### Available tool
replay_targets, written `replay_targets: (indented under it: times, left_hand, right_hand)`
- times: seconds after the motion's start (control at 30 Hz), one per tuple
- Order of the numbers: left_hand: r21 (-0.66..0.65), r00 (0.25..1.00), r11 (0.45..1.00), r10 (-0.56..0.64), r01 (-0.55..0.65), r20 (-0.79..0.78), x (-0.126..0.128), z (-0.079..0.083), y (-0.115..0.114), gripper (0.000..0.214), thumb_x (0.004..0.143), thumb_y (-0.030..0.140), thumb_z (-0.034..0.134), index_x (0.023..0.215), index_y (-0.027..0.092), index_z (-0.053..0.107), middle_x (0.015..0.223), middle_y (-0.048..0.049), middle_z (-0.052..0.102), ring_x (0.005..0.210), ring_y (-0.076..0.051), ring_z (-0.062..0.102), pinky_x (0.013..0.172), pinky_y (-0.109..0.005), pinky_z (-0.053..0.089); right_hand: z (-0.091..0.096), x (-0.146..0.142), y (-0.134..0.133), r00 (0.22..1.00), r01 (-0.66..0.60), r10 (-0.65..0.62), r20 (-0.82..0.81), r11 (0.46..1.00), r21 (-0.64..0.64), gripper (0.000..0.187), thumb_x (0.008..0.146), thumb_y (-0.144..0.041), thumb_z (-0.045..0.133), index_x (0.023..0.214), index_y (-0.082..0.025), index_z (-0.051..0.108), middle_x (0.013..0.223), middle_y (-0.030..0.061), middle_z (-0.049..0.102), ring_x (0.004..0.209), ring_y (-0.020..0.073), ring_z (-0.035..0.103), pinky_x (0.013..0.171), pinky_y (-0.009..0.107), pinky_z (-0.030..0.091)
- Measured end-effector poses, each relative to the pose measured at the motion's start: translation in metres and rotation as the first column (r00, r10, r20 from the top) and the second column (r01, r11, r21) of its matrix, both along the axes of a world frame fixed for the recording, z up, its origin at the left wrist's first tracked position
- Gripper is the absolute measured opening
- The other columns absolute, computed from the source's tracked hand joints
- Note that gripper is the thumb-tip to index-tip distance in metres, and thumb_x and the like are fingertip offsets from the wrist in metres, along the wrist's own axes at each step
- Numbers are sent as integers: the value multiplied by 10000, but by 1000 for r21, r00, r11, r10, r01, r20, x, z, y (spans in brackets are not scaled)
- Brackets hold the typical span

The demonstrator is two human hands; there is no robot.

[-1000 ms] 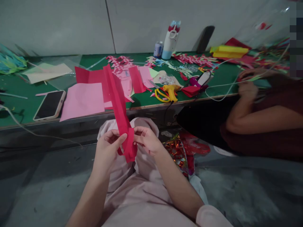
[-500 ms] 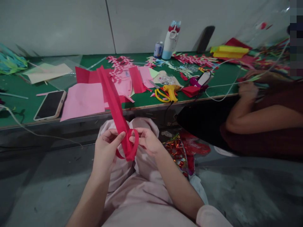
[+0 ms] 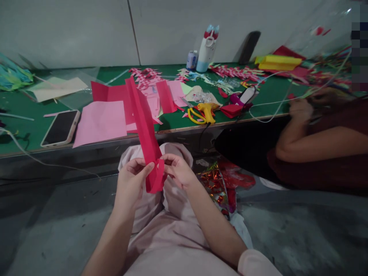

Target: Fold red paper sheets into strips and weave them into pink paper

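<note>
A long red paper strip [image 3: 145, 126] rises from my lap toward the green table [image 3: 28, 126]. Its lower end is curled back into a small loop [image 3: 156, 180]. My left hand [image 3: 132, 182] pinches the strip from the left, thumb on its front. My right hand [image 3: 178, 170] pinches the folded end from the right. Both hands are closed on the paper, above my pink-clothed knees [image 3: 172, 214].
On the table lie pink [image 3: 99, 120] and red paper sheets [image 3: 110, 94], a phone [image 3: 60, 128], yellow scissors [image 3: 195, 115], a yellow glue gun [image 3: 208, 111], a bottle [image 3: 207, 48] and a can [image 3: 192, 59]. Another person's arms [image 3: 316, 142] work at the right. Shiny foil [image 3: 221, 186] lies on the floor.
The open loop at the strip's lower end has been pressed tighter and flatter. The strip's upper part has swung slightly right. Both hands stay in place.
</note>
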State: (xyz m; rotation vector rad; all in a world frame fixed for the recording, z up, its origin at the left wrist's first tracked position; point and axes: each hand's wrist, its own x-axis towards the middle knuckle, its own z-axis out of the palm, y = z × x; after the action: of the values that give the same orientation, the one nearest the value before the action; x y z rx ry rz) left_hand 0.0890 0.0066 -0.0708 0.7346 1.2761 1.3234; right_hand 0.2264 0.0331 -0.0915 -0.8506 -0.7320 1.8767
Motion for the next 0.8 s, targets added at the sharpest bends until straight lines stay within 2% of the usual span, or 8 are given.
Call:
replay_targets:
  times: [0.17, 0.4, 0.63, 0.8]
  left_hand:
    - [33, 999, 998, 50, -50, -4, 0, -1, 1, 263, 572, 260, 831, 722, 151, 644, 707, -2, 675, 623, -103, 612, 627, -205, 486]
    - [48, 998, 997, 64, -64, 2, 0, -4, 2, 254, 576, 243, 831, 722, 154, 643, 705, 5, 679, 623, -96, 616, 633, -200, 498]
    - [26, 998, 999, -43, 45, -42, -2, -5, -2, 238, 588, 253, 827, 707, 151, 648, 684, -9, 672, 609, -109, 609, 598, -207, 480]
    - [17, 1000, 1000, -15, 16, -23, -1, -6, -3, 272, 576, 261, 837, 720, 146, 637, 699, 0, 673, 628, -99, 600, 628, -203, 478]
  right_hand:
    - [0, -1, -1, 1000, 10, -10, -9, 1000, 10, 388, 450, -314, 897, 682, -168, 623, 608, -49, 606, 509, 54, 512, 504, 179, 415]
    - [-2, 2, -3, 998, -62, 63, 15, 997, -53, 389, 440, -285, 898, 711, -147, 656, 609, -33, 637, 533, 67, 557, 542, 189, 459]
    - [-5, 2, -1, 999, -46, 47, 21, 998, -43, 360, 475, -305, 888, 682, -150, 638, 590, -35, 624, 500, 54, 528, 511, 175, 440]
    - [-7, 0, -3, 1000, -11, 10, -21, 1000, -19, 390, 470, -305, 894, 704, -161, 617, 593, -50, 621, 498, 52, 525, 498, 166, 432]
